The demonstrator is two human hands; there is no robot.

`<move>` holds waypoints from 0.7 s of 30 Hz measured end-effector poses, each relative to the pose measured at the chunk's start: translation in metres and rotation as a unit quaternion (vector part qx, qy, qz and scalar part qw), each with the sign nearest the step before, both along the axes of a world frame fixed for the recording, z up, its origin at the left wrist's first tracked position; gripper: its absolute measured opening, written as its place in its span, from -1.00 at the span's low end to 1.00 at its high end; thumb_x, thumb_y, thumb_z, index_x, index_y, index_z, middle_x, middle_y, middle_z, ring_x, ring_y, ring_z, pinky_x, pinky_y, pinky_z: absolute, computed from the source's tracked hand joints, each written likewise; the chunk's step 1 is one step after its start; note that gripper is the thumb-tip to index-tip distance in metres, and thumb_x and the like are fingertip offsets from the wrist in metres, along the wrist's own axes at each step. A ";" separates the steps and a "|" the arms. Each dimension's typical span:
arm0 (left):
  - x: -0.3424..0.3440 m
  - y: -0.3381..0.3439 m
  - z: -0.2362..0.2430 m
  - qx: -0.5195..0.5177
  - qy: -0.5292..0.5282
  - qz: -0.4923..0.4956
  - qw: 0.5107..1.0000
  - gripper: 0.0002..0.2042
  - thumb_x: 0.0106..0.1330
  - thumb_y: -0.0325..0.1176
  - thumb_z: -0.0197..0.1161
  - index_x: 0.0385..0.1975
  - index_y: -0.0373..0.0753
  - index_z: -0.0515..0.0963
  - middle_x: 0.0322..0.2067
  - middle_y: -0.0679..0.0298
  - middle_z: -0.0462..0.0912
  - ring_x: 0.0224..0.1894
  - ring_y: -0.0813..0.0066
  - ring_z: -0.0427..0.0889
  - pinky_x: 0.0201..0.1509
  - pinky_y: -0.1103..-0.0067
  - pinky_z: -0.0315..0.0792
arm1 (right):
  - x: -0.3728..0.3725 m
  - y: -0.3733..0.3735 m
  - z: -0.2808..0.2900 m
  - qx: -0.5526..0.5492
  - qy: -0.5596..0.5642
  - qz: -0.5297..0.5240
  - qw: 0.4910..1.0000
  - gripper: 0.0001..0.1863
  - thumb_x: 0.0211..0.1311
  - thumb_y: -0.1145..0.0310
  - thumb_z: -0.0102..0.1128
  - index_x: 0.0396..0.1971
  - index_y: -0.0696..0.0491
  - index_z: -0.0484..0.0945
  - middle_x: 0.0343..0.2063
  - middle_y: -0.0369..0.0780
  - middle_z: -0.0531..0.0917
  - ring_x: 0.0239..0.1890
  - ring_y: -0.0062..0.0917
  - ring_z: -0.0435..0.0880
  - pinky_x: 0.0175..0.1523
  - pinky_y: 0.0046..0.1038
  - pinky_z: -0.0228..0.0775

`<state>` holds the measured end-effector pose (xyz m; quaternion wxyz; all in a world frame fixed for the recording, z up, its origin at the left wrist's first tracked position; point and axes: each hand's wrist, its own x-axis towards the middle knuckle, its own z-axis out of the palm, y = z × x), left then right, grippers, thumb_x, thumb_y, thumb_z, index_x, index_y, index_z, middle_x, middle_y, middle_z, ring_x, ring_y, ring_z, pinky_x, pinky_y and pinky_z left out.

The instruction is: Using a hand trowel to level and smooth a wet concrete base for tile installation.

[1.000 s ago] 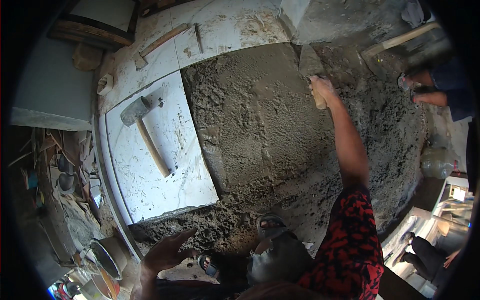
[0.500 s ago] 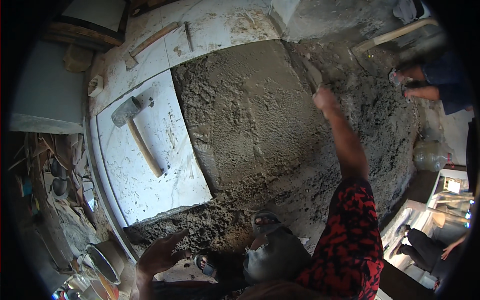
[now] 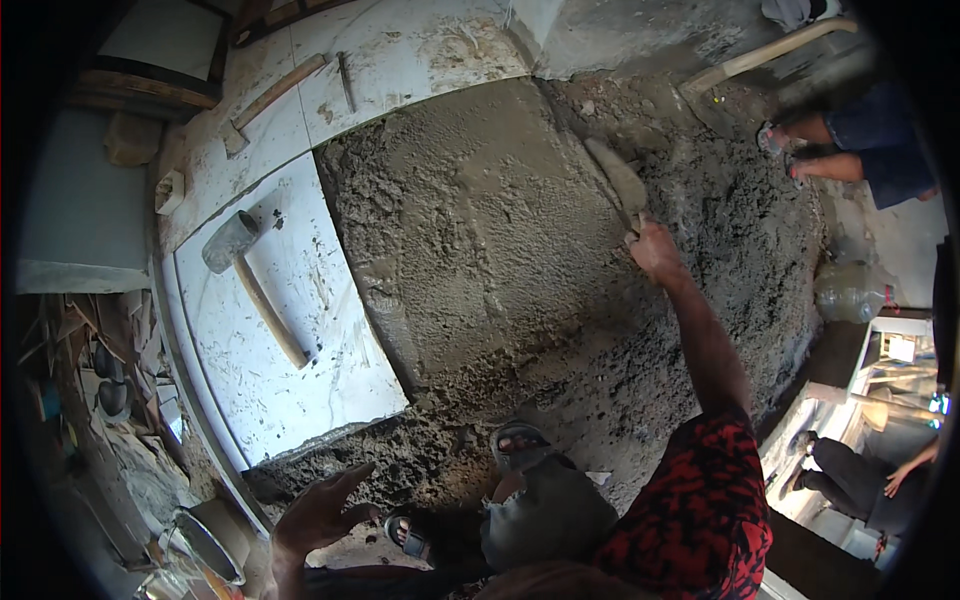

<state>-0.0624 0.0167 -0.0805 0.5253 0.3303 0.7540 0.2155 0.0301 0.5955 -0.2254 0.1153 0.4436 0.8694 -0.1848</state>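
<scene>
My right hand [image 3: 657,252] is closed round the handle of a trowel [image 3: 619,178]. The mud-coated blade lies along the right edge of a smoothed bed of wet mortar [image 3: 500,220]. Lower left, my left hand [image 3: 322,515] hangs above the rough mortar with its fingers stretched apart, holding nothing. On a white marbled tile [image 3: 345,385], set against the left side of the mortar bed, lies a rubber mallet [image 3: 255,285] with a dark head and wooden handle.
A hammer [image 3: 270,100] and a thin metal rod [image 3: 346,82] lie on tiles at the back. A wooden-handled tool [image 3: 765,60] rests at the far right, near a person's legs [image 3: 835,150]. A plastic bottle [image 3: 848,292] stands at the right. A bucket [image 3: 212,545] sits lower left.
My right hand has come nearer to me with the trowel, and more of the blade shows. The whole view has shifted slightly. My left hand stays spread.
</scene>
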 end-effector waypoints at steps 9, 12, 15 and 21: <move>0.001 0.010 0.005 0.003 -0.015 0.000 1.000 -0.35 0.24 -0.02 0.24 0.24 -0.27 0.28 0.14 -0.08 0.43 0.18 -0.02 0.44 0.21 0.31 0.35 | 0.020 -0.006 -0.006 0.058 0.041 0.010 0.997 -0.50 0.17 0.27 0.12 0.04 0.26 0.35 -0.21 0.13 0.60 -0.13 -0.01 0.61 -0.04 -0.13 0.46; 0.003 -0.002 0.008 -0.016 0.004 0.004 1.000 -0.35 0.24 -0.02 0.25 0.24 -0.27 0.28 0.13 -0.09 0.44 0.17 -0.02 0.44 0.20 0.31 0.36 | 0.047 -0.021 -0.016 0.039 -0.005 0.010 0.999 -0.49 0.20 0.28 0.08 0.09 0.25 0.28 -0.18 0.10 0.60 -0.11 -0.03 0.60 -0.04 -0.14 0.45; 0.005 -0.004 0.010 -0.027 0.006 0.005 1.000 -0.35 0.23 -0.02 0.25 0.24 -0.28 0.28 0.12 -0.09 0.45 0.17 -0.02 0.45 0.19 0.31 0.36 | 0.075 -0.020 0.004 -0.005 -0.005 0.081 0.997 -0.48 0.21 0.28 0.06 0.13 0.22 0.28 -0.20 0.12 0.60 -0.13 0.00 0.60 -0.07 -0.16 0.47; 0.002 0.007 0.001 0.020 -0.011 -0.011 1.000 -0.36 0.22 -0.05 0.27 0.23 -0.28 0.29 0.11 -0.09 0.46 0.16 -0.04 0.45 0.19 0.30 0.37 | 0.171 0.026 -0.109 0.114 0.138 0.280 0.943 -0.55 0.30 0.30 -0.04 0.14 0.15 0.27 -0.17 0.06 0.59 -0.16 -0.10 0.61 -0.10 -0.23 0.44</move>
